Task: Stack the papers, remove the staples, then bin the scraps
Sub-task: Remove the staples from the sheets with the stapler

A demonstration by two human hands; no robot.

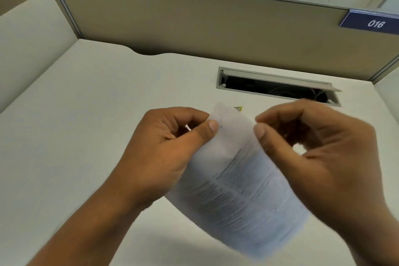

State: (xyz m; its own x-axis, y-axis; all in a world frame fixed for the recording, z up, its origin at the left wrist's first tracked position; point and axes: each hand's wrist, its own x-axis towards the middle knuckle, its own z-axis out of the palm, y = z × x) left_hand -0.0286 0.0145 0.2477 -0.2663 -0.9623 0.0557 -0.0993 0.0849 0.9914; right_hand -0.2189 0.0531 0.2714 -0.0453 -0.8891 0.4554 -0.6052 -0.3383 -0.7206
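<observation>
- Between the two grips, the papers (241, 179) hang just above the desk (86, 114), top edge up and print facing the camera. The lower part trails down toward the person.
- The left hand (170, 142) pinches the top corner on its own side between thumb and forefinger, with the other fingers curled in behind.
- The right hand (313, 147) has thumb and forefinger closed tight on the opposite top edge. It is motion-blurred, but it looks to be nipping the sheet itself.
- Just beside the left thumb tip is a tiny dark mark on the corner. It is possibly the staple, but too smeared to call.
- Stacking looks done for this bundle, since the sheets read as one sheaf and no loose pages lie under or beside the grips.
- Staple removal looks like the step in hand, with both pinches working the top edge. I'd judge it not finished.
- Binning is all left to do: no bin and no scraps are in view.
- Beyond the grips, a small yellow tag (238, 108) lies flat on the desk.
- Further past it is an open cable slot (276, 88), then the partition (194, 17) with a 016 plate (375, 24).
</observation>
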